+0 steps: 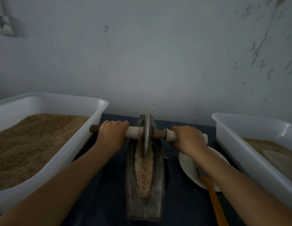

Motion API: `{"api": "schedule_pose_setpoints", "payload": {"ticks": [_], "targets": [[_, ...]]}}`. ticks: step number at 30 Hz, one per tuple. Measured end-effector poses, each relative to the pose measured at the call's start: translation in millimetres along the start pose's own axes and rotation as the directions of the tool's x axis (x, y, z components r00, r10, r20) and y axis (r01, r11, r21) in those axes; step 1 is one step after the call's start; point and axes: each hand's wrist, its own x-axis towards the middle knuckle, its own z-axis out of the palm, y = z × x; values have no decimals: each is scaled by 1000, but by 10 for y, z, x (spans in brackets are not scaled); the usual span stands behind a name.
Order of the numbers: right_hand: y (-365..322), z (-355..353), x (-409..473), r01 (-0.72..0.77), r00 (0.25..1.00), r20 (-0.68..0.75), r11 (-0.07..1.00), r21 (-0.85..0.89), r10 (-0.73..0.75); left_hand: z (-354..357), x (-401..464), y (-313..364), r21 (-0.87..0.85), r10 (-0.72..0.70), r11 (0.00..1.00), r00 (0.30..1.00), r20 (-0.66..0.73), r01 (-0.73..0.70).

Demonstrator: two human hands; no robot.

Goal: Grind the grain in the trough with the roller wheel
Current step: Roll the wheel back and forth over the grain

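A narrow boat-shaped metal trough [130,185] lies lengthwise on the dark table, holding pale crushed grain [144,173]. The metal roller wheel [147,132] stands upright in the trough's far half, its rim down in the grain. A wooden axle runs through it, wrapped in white on both sides. My left hand [111,132] grips the axle left of the wheel. My right hand [187,137] grips it on the right. Both arms reach forward over the table.
A large white tub [86,136] of brown grain stands at the left. Another white tub [240,144] with grain stands at the right. A white plate [188,165] with an orange-handled tool [213,199] lies under my right forearm. A grey wall is close behind.
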Motion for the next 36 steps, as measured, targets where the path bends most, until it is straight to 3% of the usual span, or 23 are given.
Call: {"api": "schedule_pose_setpoints", "payload": {"ticks": [6,11,17,22,29,36], "targets": [[-29,-112,-352,38,999,29,999,8,-38,-177,-285,34,-24,53,998,998,18,-53],[-111,-318,-673,27,983,180,998,65,-38,-358,-522,60,-38,94,995,995,35,-93],[-173,-513,-870,86,976,196,994,63,-97,-493,-747,22,-157,107,983,993,43,-99],[-129,-422,-707,97,989,107,995,13,-98,-361,-608,14,-94,79,993,996,49,-74],[-15,-123,-165,-4,997,83,999,40,1,-67,-109,17,-14,12,1000,999,30,-12],[-1,-73,64,-4,1000,-2,1000,-3,4,28,117,-29,-33,-23,999,998,51,24]]}}
